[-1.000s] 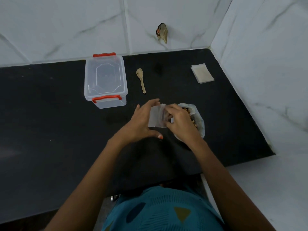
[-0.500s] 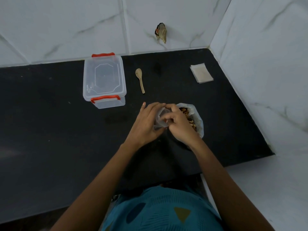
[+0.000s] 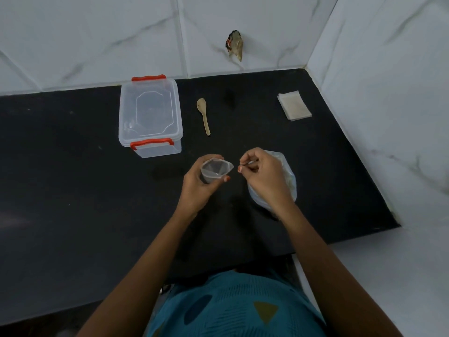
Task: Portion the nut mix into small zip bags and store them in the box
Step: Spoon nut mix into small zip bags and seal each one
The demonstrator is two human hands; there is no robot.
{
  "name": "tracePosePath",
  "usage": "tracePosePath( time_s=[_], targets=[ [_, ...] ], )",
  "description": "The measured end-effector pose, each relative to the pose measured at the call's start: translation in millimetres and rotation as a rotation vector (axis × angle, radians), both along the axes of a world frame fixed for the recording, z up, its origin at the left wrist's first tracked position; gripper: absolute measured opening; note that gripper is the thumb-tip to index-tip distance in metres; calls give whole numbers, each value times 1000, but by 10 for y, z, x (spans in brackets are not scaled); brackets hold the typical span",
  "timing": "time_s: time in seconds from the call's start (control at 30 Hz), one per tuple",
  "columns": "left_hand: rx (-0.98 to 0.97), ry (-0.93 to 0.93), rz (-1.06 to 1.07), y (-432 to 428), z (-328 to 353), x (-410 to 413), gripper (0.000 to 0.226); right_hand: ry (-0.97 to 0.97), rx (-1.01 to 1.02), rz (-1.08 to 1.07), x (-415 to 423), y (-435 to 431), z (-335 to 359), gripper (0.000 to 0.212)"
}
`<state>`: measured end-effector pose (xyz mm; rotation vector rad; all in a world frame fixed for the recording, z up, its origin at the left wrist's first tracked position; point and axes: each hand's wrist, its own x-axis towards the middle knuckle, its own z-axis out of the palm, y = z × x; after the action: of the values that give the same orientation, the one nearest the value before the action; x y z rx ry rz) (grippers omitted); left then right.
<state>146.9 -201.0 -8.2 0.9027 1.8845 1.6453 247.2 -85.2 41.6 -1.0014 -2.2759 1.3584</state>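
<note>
My left hand (image 3: 196, 190) grips a small clear zip bag (image 3: 216, 169) upright, its mouth spread open and nothing visible inside. My right hand (image 3: 262, 176) hovers just right of it with curled fingers, thumb and forefinger pinching a small pale piece that I cannot identify. Under that hand lies the larger plastic bag of nut mix (image 3: 289, 183), mostly hidden. The clear storage box (image 3: 150, 113) with red latches stands lidded at the back left. A wooden spoon (image 3: 203, 115) lies beside it.
A stack of flat spare zip bags (image 3: 294, 105) lies at the back right corner of the black countertop (image 3: 73, 190). White tiled walls close the back and right sides. A small brownish object (image 3: 235, 45) sticks to the back wall.
Both hands were together on the small bag, working its mouth. Now the bag stands open in my left hand alone, and my right hand has drawn away to the right.
</note>
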Motion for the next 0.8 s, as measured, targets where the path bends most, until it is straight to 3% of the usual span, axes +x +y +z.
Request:
tracePosePath(
  time_s=[0.3, 0.7, 0.8],
  targets=[
    [-86, 8, 56, 17, -112, -159, 67, -129, -108, -16, -595, 414, -274, 13],
    [-127, 23, 147, 164, -145, -487, 49, -250, -6, -72, -1862, 784, -764, 15],
    [-137, 16, 158, 183, -163, -536, 49, -307, 29, -96, -2005, 801, -838, 24]
  ],
)
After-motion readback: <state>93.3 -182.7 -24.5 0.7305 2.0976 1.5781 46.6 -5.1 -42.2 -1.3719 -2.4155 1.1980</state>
